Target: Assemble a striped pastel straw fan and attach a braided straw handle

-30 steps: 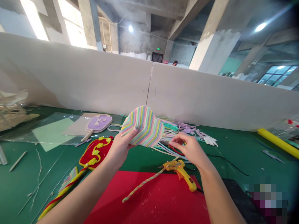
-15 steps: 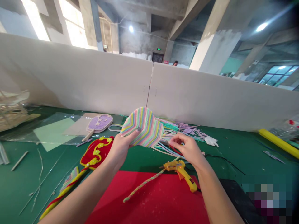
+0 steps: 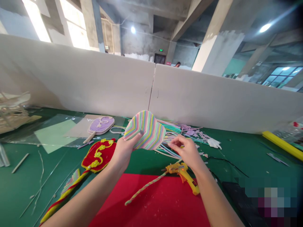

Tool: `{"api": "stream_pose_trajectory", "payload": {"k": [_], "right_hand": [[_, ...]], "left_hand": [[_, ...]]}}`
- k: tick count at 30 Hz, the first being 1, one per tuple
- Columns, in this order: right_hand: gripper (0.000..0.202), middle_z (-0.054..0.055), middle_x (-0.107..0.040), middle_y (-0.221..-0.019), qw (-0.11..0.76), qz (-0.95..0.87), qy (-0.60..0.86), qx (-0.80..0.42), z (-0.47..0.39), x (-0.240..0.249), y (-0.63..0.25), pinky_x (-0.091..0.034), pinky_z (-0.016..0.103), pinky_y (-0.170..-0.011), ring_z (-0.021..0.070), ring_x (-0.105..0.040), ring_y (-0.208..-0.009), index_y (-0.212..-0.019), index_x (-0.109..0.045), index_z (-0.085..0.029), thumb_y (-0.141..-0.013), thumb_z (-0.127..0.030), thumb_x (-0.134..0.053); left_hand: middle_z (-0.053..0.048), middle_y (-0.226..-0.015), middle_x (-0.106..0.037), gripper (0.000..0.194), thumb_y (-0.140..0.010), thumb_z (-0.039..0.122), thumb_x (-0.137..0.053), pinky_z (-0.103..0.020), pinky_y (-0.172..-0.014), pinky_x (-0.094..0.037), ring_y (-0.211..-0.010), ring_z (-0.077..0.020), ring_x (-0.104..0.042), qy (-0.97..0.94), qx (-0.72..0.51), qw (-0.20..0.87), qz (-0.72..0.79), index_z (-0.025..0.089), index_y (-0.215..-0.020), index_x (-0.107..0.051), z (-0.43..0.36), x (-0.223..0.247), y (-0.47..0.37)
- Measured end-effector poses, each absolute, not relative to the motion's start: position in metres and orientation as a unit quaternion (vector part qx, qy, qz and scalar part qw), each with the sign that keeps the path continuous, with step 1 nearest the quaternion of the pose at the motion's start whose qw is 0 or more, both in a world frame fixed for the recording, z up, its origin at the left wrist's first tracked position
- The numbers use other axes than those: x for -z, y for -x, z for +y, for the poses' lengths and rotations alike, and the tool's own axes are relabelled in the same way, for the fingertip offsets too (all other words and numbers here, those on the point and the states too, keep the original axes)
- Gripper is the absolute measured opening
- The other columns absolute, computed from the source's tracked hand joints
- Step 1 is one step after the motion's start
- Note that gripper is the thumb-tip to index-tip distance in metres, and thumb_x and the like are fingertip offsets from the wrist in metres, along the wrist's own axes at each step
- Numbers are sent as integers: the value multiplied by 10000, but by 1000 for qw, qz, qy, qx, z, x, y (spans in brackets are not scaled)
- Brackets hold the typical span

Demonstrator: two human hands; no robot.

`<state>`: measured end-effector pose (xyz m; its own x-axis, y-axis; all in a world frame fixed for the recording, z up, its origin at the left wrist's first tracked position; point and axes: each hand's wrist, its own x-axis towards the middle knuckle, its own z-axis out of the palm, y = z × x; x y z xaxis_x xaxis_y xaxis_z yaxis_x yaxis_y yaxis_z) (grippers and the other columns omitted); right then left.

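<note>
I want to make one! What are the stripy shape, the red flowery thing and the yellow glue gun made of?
The striped piece seems to be chenille stems side by side: its stripes look fuzzy and matte. The red piece looks velvety, perhaps chenille or fabric; I can't tell. The glue gun is likely smooth hard plastic, from its even yellow body.

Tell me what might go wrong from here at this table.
1. The yellow glue gun shows a lit orange light, so its nozzle may be hot; the right hand is close by and could get burned.
2. That nozzle lies at the braided stem, so any dripping glue might mark it.
3. Loose pipe cleaners crowd the striped panel in the left hand and could snag it.
</note>
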<state>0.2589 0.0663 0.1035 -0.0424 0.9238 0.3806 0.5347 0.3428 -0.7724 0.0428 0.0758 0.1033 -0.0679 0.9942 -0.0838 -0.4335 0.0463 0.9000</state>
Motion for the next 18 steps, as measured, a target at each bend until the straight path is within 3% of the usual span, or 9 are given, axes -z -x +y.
{"api": "stream_pose_trajectory", "payload": {"k": [4,12,18], "right_hand": [[128,0,-597,-650,438,-676,531,-265,68,-104,-258,-402,268,-608,140,-512,-614,-655,-613,-179,-710,-289,-647],[134,2,-594,-652,445,-676,531,-252,68,-103,-257,-403,271,-609,142,-510,-614,-651,-605,-182,-710,-296,-645],[144,5,-586,-677,454,-680,526,-235,67,-99,-254,-411,276,-622,149,-522,-641,-667,-597,-186,-730,-309,-637]], "left_hand": [[-87,-1022,-698,428,-608,321,-765,-338,-832,-514,-942,-253,-646,-360,-625,578,380,138,-987,-689,72,-108,-43],[-93,-1049,-687,416,-634,367,-735,-315,-772,-520,-956,-255,-637,-318,-645,567,402,142,-981,-684,75,-105,-43],[-88,-956,-712,398,-594,349,-760,-319,-789,-508,-871,-230,-660,-311,-652,568,395,130,-920,-697,75,-105,-45]]}}
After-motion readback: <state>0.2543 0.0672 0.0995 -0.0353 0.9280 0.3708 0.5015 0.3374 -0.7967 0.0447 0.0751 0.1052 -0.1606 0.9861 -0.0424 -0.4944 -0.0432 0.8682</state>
